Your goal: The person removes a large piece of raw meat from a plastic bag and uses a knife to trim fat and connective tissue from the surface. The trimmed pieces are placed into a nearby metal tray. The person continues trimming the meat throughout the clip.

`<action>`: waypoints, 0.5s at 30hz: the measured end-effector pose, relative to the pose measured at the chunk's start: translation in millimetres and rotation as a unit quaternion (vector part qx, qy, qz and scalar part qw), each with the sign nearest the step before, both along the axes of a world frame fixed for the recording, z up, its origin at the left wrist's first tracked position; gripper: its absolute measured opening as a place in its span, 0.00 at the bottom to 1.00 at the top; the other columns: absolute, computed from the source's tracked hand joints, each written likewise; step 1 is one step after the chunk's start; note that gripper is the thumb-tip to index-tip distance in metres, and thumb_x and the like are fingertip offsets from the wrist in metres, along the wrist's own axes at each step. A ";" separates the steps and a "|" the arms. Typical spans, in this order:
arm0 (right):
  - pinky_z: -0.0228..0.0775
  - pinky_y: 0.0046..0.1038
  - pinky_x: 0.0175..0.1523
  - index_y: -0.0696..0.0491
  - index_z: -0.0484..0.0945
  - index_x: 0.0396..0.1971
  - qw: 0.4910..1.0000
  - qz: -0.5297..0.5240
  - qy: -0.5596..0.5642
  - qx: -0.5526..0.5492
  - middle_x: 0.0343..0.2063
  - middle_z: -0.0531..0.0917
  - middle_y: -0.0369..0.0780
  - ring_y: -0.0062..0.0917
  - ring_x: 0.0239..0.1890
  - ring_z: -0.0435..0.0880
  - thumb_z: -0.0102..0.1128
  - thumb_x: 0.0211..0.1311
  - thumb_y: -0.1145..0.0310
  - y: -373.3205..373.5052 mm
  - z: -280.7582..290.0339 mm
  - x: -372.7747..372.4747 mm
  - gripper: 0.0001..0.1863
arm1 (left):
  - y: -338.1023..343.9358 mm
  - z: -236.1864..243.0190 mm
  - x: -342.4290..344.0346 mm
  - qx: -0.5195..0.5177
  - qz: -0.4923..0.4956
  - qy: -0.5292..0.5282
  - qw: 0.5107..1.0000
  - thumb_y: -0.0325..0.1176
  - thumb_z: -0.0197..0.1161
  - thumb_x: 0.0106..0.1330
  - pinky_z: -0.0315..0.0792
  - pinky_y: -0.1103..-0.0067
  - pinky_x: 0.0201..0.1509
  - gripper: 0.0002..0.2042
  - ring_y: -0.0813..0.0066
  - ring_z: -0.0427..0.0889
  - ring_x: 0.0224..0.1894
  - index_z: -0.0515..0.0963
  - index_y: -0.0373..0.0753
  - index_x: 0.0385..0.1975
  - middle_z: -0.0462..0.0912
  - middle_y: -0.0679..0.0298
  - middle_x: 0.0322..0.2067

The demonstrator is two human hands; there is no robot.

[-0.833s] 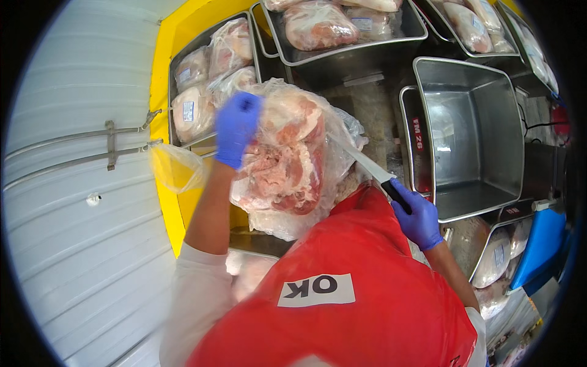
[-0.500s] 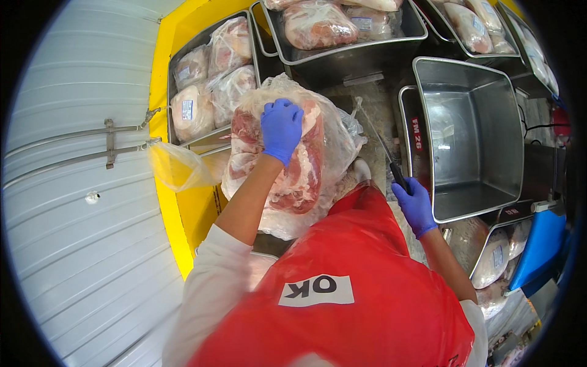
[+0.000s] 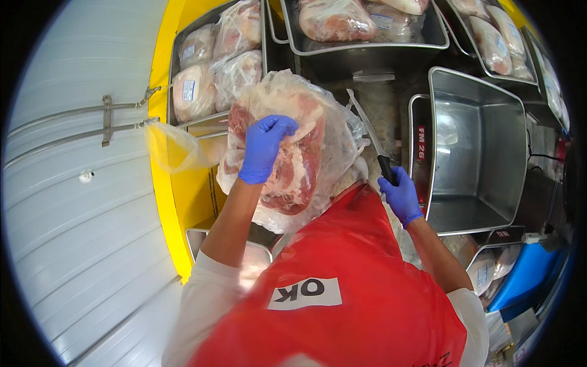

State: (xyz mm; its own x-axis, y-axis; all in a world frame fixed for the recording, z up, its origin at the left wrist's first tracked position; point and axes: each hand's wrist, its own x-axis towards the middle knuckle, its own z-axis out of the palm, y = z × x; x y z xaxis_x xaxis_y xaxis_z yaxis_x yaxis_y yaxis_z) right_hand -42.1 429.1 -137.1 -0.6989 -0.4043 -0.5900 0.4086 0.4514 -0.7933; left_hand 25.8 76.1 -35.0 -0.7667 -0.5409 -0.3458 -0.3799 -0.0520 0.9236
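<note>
My left hand (image 3: 266,145), in a blue glove, is closed over the top of a large raw pork piece (image 3: 292,177), its curled fingers at the pale fat; what they pinch is too small to make out. The meat lies in opened, crumpled clear plastic (image 3: 333,153). At the right, my right hand (image 3: 398,194), also gloved, grips the black handle of a long knife (image 3: 374,137), whose blade points up and away from me beside the plastic. Below both hands is my red apron (image 3: 324,257).
Metal tubs (image 3: 373,48) with bagged meat stand behind and left, more at lower right. An unfilled steel tub (image 3: 477,183) is right of my knife hand. A yellow frame (image 3: 164,202), clear bag (image 3: 174,150) and piped white wall (image 3: 73,214) are left, a blue panel (image 3: 513,275) right.
My left hand moved right onto the meat, then slightly left and down, its fingers still curled. My right hand shifted left and up with the knife, whose blade now points more steeply away from me.
</note>
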 end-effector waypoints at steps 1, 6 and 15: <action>0.71 0.22 0.31 0.55 0.76 0.48 1.000 0.011 0.015 -0.001 0.31 0.82 0.34 0.15 0.29 0.78 0.66 0.69 0.69 2.0 -7.9 -1.2 0.12 | -2.8 5.0 1.4 0.017 -0.004 -0.024 1.000 0.31 0.61 0.75 0.77 0.77 0.48 0.10 0.75 0.84 0.38 0.85 0.32 0.45 0.88 0.61 0.36; 0.67 0.20 0.30 0.54 0.77 0.47 0.996 -0.019 0.016 -0.080 0.31 0.81 0.33 0.13 0.27 0.75 0.67 0.68 0.71 -24.3 -2.9 -13.4 0.11 | -14.0 20.0 -8.1 0.171 0.037 0.024 0.984 0.35 0.60 0.77 0.79 0.75 0.51 0.12 0.73 0.85 0.41 0.83 0.33 0.49 0.88 0.60 0.39; 0.63 0.19 0.31 0.53 0.77 0.43 0.993 -0.019 0.041 -0.111 0.29 0.76 0.28 0.11 0.27 0.70 0.67 0.67 0.71 -59.8 13.8 -15.0 0.09 | -67.2 61.3 13.9 -0.165 -0.027 -0.090 0.982 0.42 0.67 0.73 0.77 0.72 0.61 0.17 0.65 0.85 0.52 0.84 0.36 0.53 0.86 0.55 0.53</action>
